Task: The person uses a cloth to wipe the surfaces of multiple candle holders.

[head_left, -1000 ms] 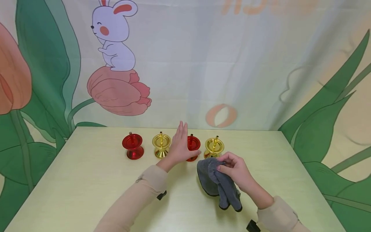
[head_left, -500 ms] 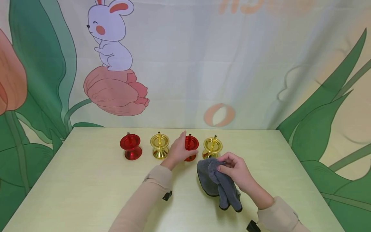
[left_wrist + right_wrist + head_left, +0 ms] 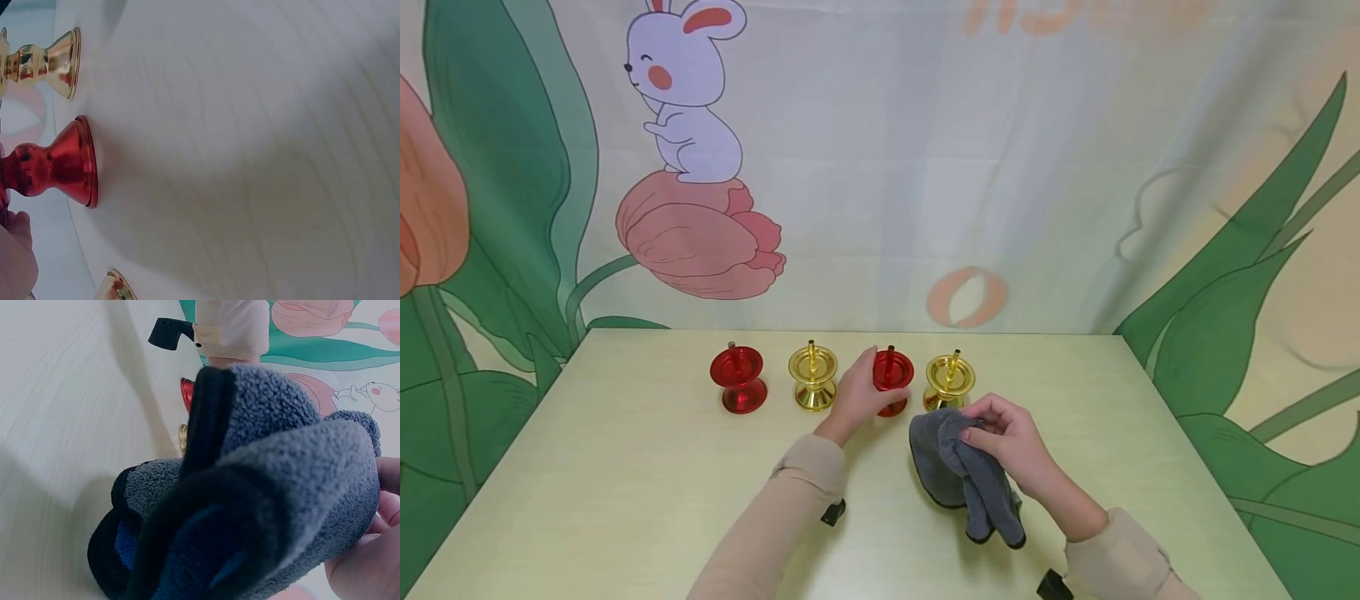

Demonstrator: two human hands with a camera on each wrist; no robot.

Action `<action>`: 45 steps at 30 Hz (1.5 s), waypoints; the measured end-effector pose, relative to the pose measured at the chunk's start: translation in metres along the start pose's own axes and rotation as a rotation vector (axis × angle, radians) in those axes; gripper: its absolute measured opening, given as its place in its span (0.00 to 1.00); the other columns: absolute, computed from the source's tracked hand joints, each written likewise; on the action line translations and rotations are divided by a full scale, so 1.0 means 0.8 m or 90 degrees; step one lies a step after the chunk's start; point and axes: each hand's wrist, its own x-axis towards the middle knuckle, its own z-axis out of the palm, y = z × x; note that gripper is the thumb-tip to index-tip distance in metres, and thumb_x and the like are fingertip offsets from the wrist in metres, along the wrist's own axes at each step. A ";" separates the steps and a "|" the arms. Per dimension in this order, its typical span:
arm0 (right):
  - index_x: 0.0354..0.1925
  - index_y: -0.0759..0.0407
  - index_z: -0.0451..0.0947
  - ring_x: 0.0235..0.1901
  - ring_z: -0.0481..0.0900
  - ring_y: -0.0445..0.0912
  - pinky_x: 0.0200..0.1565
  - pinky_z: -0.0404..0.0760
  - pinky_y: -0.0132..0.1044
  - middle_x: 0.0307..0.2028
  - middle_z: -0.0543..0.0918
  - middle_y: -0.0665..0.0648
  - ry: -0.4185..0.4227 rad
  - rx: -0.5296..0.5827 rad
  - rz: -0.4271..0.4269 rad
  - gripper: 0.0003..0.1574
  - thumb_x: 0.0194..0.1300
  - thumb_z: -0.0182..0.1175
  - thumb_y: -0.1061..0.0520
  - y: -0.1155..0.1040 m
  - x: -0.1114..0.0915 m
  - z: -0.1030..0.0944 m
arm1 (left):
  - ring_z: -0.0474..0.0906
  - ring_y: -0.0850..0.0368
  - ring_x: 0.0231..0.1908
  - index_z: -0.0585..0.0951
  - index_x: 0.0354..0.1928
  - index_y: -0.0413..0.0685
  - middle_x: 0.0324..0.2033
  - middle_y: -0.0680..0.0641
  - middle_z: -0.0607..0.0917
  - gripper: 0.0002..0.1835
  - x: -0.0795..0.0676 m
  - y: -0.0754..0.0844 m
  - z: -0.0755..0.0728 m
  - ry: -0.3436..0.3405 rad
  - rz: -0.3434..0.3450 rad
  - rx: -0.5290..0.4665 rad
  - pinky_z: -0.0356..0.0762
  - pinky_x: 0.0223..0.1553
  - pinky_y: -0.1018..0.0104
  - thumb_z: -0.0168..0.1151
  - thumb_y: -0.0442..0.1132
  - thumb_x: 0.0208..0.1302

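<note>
My left hand (image 3: 853, 393) grips the third holder from the left, a shiny red candle holder (image 3: 892, 372) with a dish and an upright center tube, thumb in front of the dish and fingers at its far left side. In the left wrist view its flared red base (image 3: 70, 162) stands upright on the table. My right hand (image 3: 1017, 437) pinches a bunched dark grey cloth (image 3: 953, 454) that hangs just in front of the rightmost gold candle holder (image 3: 951, 377). The right wrist view shows the fleecy cloth (image 3: 300, 481) with black edging and some blue inside folds.
Left of the hands stand another red candle holder (image 3: 741, 379) and a gold candle holder (image 3: 813, 375), all in one row near the back of the pale table (image 3: 610, 467). A printed curtain (image 3: 850, 167) with a rabbit and flowers hangs behind it.
My left hand has lowered from raised, spread fingers to a hold on the red candle holder's dish. The right hand and cloth have stayed put. The view has shifted slightly.
</note>
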 end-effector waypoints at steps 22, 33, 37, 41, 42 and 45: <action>0.35 0.56 0.74 0.31 0.77 0.36 0.31 0.78 0.26 0.30 0.80 0.40 0.069 0.027 -0.053 0.10 0.54 0.57 0.69 -0.031 0.005 -0.021 | 0.69 0.50 0.52 0.59 0.64 0.48 0.52 0.47 0.74 0.49 -0.066 0.041 -0.031 -0.031 0.047 -0.031 0.77 0.41 0.58 0.71 0.52 0.38; 0.35 0.52 0.74 0.33 0.77 0.34 0.33 0.77 0.25 0.31 0.81 0.41 0.104 0.080 -0.090 0.16 0.53 0.55 0.72 -0.054 0.017 -0.013 | 0.69 0.51 0.51 0.58 0.64 0.43 0.51 0.47 0.74 0.51 -0.102 0.074 -0.059 -0.056 0.134 0.073 0.76 0.43 0.60 0.71 0.53 0.37; 0.37 0.54 0.75 0.34 0.77 0.37 0.34 0.78 0.26 0.33 0.81 0.42 0.082 0.083 -0.101 0.14 0.54 0.57 0.69 -0.057 0.021 -0.005 | 0.70 0.51 0.50 0.59 0.63 0.41 0.50 0.46 0.75 0.50 -0.110 0.086 -0.062 -0.064 0.161 0.106 0.76 0.45 0.60 0.72 0.52 0.38; 0.39 0.55 0.75 0.33 0.77 0.38 0.34 0.78 0.27 0.34 0.81 0.42 0.052 0.073 -0.096 0.12 0.54 0.59 0.66 -0.055 0.024 0.003 | 0.70 0.50 0.49 0.60 0.63 0.39 0.49 0.46 0.76 0.51 -0.115 0.094 -0.063 -0.060 0.177 0.129 0.74 0.47 0.60 0.72 0.52 0.37; 0.39 0.55 0.75 0.33 0.77 0.39 0.35 0.78 0.28 0.34 0.81 0.42 0.044 0.071 -0.095 0.12 0.54 0.59 0.65 -0.055 0.024 0.006 | 0.70 0.50 0.49 0.60 0.63 0.38 0.48 0.46 0.76 0.51 -0.117 0.096 -0.064 -0.059 0.178 0.133 0.74 0.47 0.60 0.72 0.52 0.37; 0.43 0.61 0.74 0.35 0.78 0.39 0.36 0.78 0.28 0.36 0.81 0.41 0.022 0.067 -0.098 0.14 0.55 0.59 0.64 -0.053 0.025 0.012 | 0.71 0.50 0.49 0.60 0.63 0.38 0.48 0.45 0.77 0.51 -0.120 0.100 -0.064 -0.060 0.178 0.143 0.74 0.48 0.60 0.72 0.53 0.37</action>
